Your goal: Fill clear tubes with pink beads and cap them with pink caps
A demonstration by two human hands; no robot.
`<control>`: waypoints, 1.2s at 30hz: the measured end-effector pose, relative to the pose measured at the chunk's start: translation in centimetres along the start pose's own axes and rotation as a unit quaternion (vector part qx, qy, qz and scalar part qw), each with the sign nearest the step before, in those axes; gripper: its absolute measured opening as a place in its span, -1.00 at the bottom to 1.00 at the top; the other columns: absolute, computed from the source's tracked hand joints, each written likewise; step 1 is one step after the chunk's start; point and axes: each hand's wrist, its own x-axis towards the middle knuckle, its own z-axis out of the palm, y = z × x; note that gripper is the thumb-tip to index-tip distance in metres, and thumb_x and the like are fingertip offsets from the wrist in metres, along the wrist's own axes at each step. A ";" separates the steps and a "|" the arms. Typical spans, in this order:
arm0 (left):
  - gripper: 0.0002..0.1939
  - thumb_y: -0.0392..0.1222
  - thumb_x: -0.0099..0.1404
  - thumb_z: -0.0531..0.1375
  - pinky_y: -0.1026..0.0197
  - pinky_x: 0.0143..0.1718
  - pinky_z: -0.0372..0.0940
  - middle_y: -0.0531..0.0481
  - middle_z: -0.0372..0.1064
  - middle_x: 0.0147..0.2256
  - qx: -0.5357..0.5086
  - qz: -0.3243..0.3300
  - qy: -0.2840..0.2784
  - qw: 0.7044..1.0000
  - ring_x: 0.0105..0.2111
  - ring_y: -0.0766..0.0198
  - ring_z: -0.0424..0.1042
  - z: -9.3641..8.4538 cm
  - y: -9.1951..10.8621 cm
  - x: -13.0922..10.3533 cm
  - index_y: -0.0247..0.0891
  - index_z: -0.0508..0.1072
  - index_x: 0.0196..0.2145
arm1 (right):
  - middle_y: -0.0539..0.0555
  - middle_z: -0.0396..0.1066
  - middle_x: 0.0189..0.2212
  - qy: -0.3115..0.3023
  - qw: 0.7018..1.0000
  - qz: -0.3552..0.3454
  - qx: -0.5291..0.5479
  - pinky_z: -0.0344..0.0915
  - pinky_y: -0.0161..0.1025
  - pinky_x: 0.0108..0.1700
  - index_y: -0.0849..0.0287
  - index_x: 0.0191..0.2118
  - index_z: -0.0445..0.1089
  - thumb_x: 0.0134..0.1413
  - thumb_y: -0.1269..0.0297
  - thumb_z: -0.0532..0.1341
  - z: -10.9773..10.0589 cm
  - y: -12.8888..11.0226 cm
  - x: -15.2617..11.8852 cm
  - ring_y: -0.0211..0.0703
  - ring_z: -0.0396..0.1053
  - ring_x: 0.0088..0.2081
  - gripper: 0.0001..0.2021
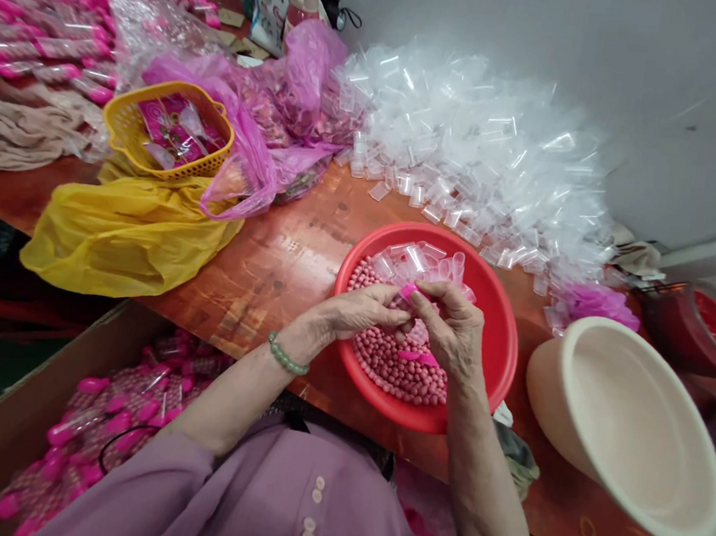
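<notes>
My left hand [374, 311], with a green bead bracelet [287, 354] on its wrist, and my right hand [455, 328] meet over a red basin [498, 351]. Their fingers are closed together around a small bright pink plastic cap [407, 291]. Whatever is joined to the cap is mostly hidden by the fingers. Beneath them, the basin holds round pink beads [389, 365] and, toward its far side, a heap of short clear plastic tubes [419, 260]. Another bright pink piece [418, 357] lies on the beads, partly behind my right hand.
A large pile of clear tubes [473, 144] covers the back of the table against the wall. To the right stands a cream basin [635, 434]. Left are a yellow basket [170, 165], a yellow bag [131, 236] and pink-capped tubes [44, 22]. A carton [52, 377] holds filled tubes below.
</notes>
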 end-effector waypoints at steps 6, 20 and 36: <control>-0.58 -0.04 -0.05 0.50 0.29 -0.37 0.24 0.04 0.37 -0.46 -0.054 -0.013 0.004 0.998 -0.45 0.40 0.36 -0.3 0.1 0.1 -0.36 0.46 -0.39 | 0.07 0.50 -0.30 -0.067 0.980 -0.141 -0.123 0.41 -0.13 -0.19 0.11 -0.11 0.41 0.25 0.20 0.20 -0.4 -0.4 0.4 -0.11 0.47 -0.29 -0.84; -0.59 -0.07 -0.07 0.52 0.36 -0.36 0.30 -0.03 0.46 -0.50 -0.129 -0.054 0.001 0.990 -0.48 0.41 0.45 -0.4 0.6 -0.2 -0.43 0.50 -0.44 | 0.24 0.47 -0.26 -0.007 0.891 -0.312 -0.330 0.35 -0.02 -0.20 0.31 0.15 0.17 0.04 0.20 0.17 1.4 0.3 -0.1 0.10 0.44 -0.23 -0.44; -0.40 0.26 0.37 0.03 0.16 -0.37 0.38 -0.15 0.49 -0.51 -0.159 -0.109 0.055 0.980 -0.52 0.20 0.46 -0.2 1.3 0.5 -0.36 0.56 -0.26 | 0.37 0.36 0.12 -0.125 0.943 -0.213 -0.222 0.42 0.19 0.02 0.19 0.33 -0.02 0.04 0.07 0.33 0.9 1.2 -0.2 0.26 0.40 0.09 -0.18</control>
